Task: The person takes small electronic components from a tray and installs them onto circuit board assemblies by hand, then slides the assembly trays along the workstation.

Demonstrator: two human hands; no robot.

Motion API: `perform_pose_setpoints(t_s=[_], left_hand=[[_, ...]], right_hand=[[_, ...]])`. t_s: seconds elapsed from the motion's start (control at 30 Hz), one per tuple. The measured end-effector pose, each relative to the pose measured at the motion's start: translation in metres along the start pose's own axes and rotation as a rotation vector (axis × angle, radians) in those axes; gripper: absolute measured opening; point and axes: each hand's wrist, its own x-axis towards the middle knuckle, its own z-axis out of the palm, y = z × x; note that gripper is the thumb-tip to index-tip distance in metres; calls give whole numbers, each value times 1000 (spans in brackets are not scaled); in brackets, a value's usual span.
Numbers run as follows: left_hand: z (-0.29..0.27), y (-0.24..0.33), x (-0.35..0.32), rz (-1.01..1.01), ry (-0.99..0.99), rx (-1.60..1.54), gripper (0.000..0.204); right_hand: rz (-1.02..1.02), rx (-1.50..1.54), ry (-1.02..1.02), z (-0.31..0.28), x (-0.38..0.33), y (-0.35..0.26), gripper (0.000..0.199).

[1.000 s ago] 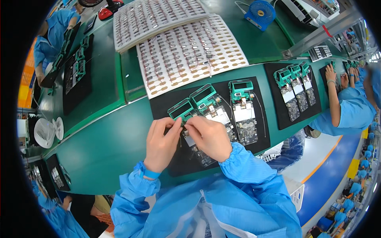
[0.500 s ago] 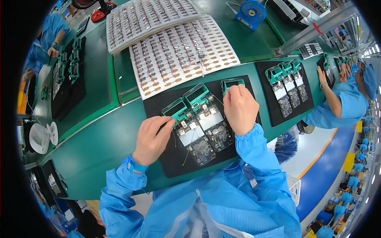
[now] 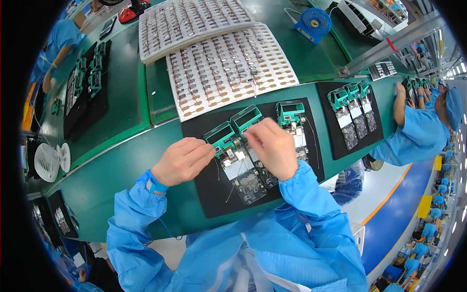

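Observation:
A black mat (image 3: 209, 199) on the green bench carries three circuit assemblies with teal frames. My left hand (image 3: 182, 160) rests with curled fingers against the left assembly (image 3: 228, 151), its fingertips pinched at the frame's left edge. My right hand (image 3: 272, 146) lies over the middle assembly (image 3: 250, 121), fingers bent down onto its board; what they pinch is hidden. The right assembly (image 3: 292, 117) lies untouched beside my right hand. Both forearms wear blue sleeves.
Two white trays of small wired parts (image 3: 228, 68) lie behind the mat. A blue desk fan (image 3: 314, 22) stands at the back. Another black mat with three assemblies (image 3: 352, 114) sits to the right, near a person in blue (image 3: 418, 131). A white fan (image 3: 48, 160) lies at left.
My right hand came back left from the right assembly to the middle one. My left hand stayed at the left assembly. The view moved slightly.

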Motion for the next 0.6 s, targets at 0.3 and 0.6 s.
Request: perform_pose_setpoints(t_s=[0.3, 0.6], left_hand=[[9, 4, 8, -100, 49, -53, 24], [15, 16, 33, -530, 220, -258, 21]], right_hand=[[56, -139, -84, 19, 8, -1, 14], [304, -137, 192, -35, 1, 37, 9]])
